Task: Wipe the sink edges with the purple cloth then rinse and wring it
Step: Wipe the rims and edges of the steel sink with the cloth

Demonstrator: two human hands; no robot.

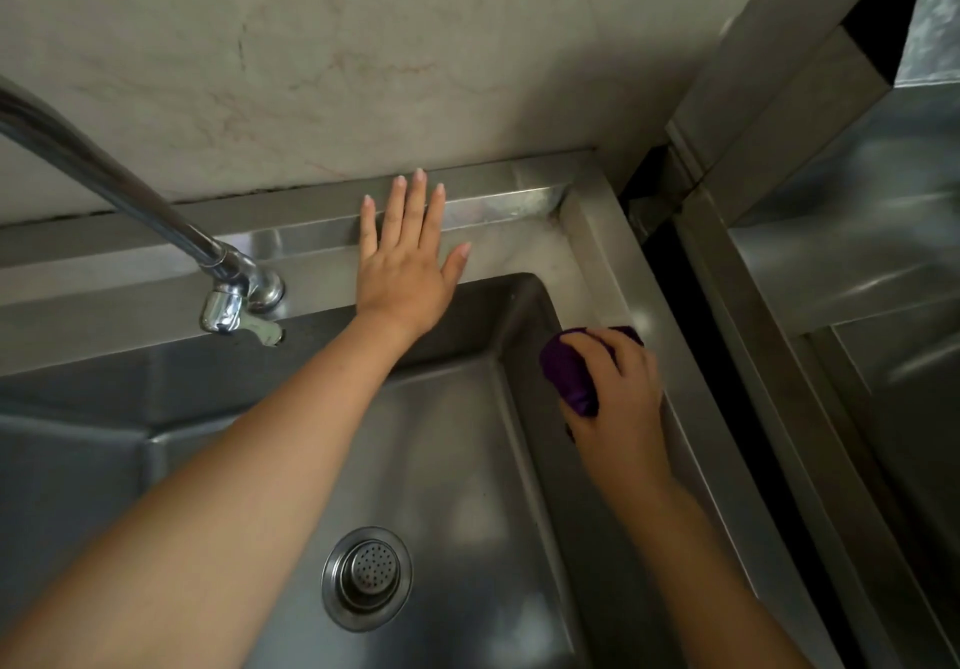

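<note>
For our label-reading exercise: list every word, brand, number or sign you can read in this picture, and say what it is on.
None: no readable text shows on the sink, the tap, the wall, the purple cloth or the steel unit to the right.

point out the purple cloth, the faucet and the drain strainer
purple cloth (569,375): head view, on the bunched fold showing left of the right hand's fingers
faucet (228,299): head view, on the chrome valve body at its base
drain strainer (367,577): head view, on the perforated centre

Purple cloth bunched on the steel sink right edge (partly covered), basin dry-looking
</note>
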